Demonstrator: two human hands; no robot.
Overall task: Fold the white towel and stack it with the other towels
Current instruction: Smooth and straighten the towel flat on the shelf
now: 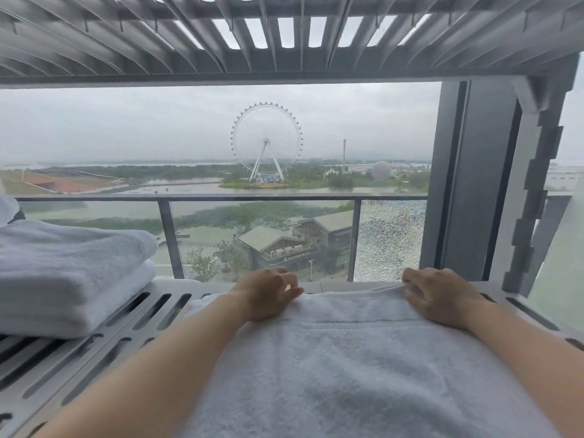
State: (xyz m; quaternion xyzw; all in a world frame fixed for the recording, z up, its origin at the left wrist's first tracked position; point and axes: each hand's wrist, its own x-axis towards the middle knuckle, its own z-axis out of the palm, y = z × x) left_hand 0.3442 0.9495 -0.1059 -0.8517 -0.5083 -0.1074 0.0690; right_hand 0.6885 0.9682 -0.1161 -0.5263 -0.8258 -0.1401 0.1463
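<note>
The white towel (357, 368) lies spread on a slatted grey shelf (94, 352), reaching from the near edge to the far edge by the window. My left hand (268, 294) pinches the towel's far left corner with curled fingers. At the far right corner my right hand (442, 295) grips the towel's edge, fingers curled over it. A stack of two folded white towels (63, 279) sits on the shelf at the left, apart from both hands.
A slatted shelf (284, 30) runs overhead. Straight ahead is a window (221, 147) with a balcony railing (221, 198) outside. A dark frame post (464, 184) and a notched grey upright (537, 172) stand at the right.
</note>
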